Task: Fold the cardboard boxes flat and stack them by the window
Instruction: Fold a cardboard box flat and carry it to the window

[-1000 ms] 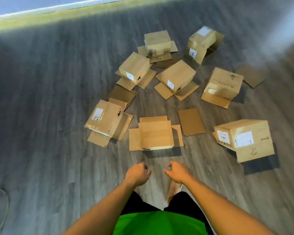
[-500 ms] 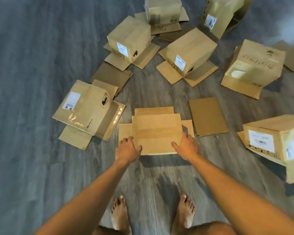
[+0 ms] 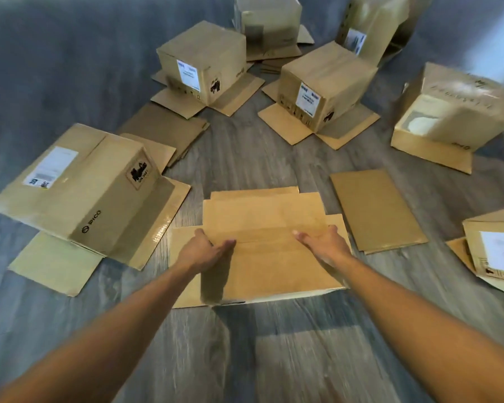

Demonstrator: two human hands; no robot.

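Head view. Grey wood-plank floor (image 3: 245, 359), carrying all items.

Near box (image 3: 268, 245): upside down at the floor's near middle, plain taped top face up, flaps spread flat on the floor to left, right and far side.

Left hand (image 3: 202, 253): on the near box's left top edge, fingers straight and laid across the top face, thumb side toward the box middle; grip spread, resting on the cardboard.

Right hand (image 3: 325, 245): on the right part of the same top face, fingers together and pointing left across it; grip spread, pressing flat, nothing pinched.

Left box (image 3: 79, 193): tilted, white label and "PICO" print showing, flaps out on the floor, just beside the near box's left flap.

Flat sheet (image 3: 376, 210): plain cardboard lying on the floor just right of the near box.

Right box (image 3: 495, 251): at the right edge, white label blurred, partly cut off.

Far-left box (image 3: 204, 61): upright on spread flaps, white label on its near side.

Middle box (image 3: 323, 85): upright on spread flaps, label on its near side.

Far-right box (image 3: 454, 109): handwriting on top, pale patch on its near face.

Two more boxes at the far edge, blurred
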